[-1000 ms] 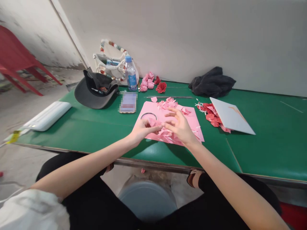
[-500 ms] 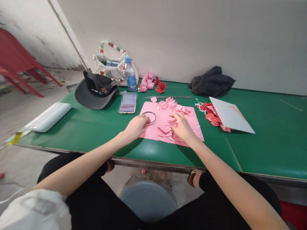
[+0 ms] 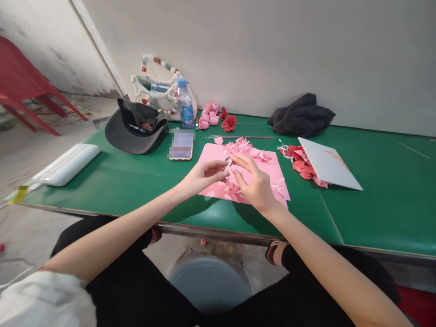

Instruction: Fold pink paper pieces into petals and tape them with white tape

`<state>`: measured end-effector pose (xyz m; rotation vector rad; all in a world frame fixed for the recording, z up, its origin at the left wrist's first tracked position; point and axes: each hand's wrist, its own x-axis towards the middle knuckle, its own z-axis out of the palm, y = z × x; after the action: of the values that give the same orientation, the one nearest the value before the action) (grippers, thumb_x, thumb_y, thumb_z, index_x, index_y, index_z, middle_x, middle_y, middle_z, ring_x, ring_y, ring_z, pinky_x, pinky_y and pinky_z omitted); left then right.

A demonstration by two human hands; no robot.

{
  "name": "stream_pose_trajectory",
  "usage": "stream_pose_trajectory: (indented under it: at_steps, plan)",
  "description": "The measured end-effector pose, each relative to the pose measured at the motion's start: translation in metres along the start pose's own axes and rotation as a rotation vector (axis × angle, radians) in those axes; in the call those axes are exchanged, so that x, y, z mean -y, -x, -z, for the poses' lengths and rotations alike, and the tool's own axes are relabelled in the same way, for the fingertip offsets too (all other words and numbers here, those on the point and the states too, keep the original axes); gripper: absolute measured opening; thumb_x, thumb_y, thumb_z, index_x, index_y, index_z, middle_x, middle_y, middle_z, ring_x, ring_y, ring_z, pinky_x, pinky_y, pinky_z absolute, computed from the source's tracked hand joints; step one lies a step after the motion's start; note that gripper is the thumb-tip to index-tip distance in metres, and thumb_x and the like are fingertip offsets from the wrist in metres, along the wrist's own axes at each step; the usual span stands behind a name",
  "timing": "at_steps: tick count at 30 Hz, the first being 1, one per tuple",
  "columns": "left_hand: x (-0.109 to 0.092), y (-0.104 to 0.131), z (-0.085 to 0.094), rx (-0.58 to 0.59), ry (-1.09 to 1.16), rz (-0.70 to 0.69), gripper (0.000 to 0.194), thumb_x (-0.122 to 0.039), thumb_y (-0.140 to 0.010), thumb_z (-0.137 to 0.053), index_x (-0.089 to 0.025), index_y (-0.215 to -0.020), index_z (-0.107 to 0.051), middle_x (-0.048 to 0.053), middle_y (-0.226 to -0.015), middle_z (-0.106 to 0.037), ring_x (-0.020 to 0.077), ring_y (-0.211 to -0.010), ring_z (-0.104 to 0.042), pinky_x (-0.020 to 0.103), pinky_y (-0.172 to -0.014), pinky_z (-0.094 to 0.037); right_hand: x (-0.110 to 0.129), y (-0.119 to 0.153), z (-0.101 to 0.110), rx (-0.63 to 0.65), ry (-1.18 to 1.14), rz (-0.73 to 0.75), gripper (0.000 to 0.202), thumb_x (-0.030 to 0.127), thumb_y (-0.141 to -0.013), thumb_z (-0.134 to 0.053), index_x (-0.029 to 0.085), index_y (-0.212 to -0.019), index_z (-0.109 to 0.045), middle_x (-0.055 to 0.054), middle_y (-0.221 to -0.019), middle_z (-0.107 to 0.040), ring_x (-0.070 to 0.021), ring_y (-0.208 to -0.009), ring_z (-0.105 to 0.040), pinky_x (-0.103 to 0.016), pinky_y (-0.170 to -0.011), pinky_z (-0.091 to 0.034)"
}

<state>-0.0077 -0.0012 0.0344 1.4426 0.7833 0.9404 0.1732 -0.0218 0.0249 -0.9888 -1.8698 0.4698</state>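
Between the thumb and fingers of my left hand (image 3: 207, 175) is a thin white ring, a narrow roll of tape (image 3: 228, 165), seen nearly edge-on above the pink paper sheet (image 3: 207, 153). My right hand (image 3: 257, 184) is close on its other side, thumb and fingers apart, fingertips at the roll's edge; whether they touch it I cannot tell. Cut pink paper petals (image 3: 241, 146) lie in a heap at the sheet's far side. More pink paper pieces (image 3: 233, 191) lie below my hands, partly hidden by them.
Behind the sheet are thin wires (image 3: 241, 137), pink paper flowers (image 3: 209, 116) and a red paper rose (image 3: 229, 123). To the left are a phone (image 3: 181, 145), bottle (image 3: 186, 106), cap (image 3: 136, 129) and white device (image 3: 68, 164). At right, a white board (image 3: 329, 163) leans over red paper pieces (image 3: 301, 165).
My left hand has lifted the tape roll off the sheet, moved it right and turned it edge-on. My right hand has left the pink pieces and come up beside the roll.
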Motion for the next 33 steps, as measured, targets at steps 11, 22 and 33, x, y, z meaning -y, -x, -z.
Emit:
stream_pose_trajectory:
  at_steps: [11, 22, 33]
  plan:
    - [0.007, 0.005, -0.005, -0.141, -0.038, 0.006, 0.027, -0.033, -0.072, -0.075, -0.014, -0.091, -0.071, 0.006, -0.087, -0.072, 0.0181, -0.079, -0.067, 0.033, -0.082, -0.052, 0.005, 0.0, -0.003, -0.079, -0.127, -0.054, 0.032, 0.019, -0.088, -0.055, 0.027, -0.118, -0.053, -0.004, -0.107, -0.067, -0.0195, -0.104, -0.065, -0.04, -0.098, -0.051]
    - [0.012, 0.004, -0.003, -0.126, -0.082, 0.012, 0.025, -0.03, -0.074, -0.073, -0.011, -0.09, -0.073, 0.008, -0.087, -0.073, 0.0175, -0.076, -0.067, 0.031, -0.079, -0.052, -0.005, 0.002, -0.006, -0.124, 0.024, 0.038, 0.034, 0.019, -0.087, -0.058, 0.026, -0.12, -0.053, -0.004, -0.112, -0.067, -0.0204, -0.101, -0.067, -0.04, -0.094, -0.053]
    - [0.013, 0.003, 0.001, -0.191, -0.46, -0.135, 0.02, -0.027, -0.081, -0.064, -0.015, -0.092, -0.075, 0.008, -0.088, -0.073, 0.0172, -0.075, -0.063, 0.027, -0.068, -0.047, -0.001, 0.005, -0.01, -0.104, 0.295, 0.2, 0.023, 0.014, -0.089, -0.056, 0.025, -0.109, -0.053, -0.002, -0.088, -0.069, -0.0207, -0.087, -0.063, -0.038, -0.082, -0.046]
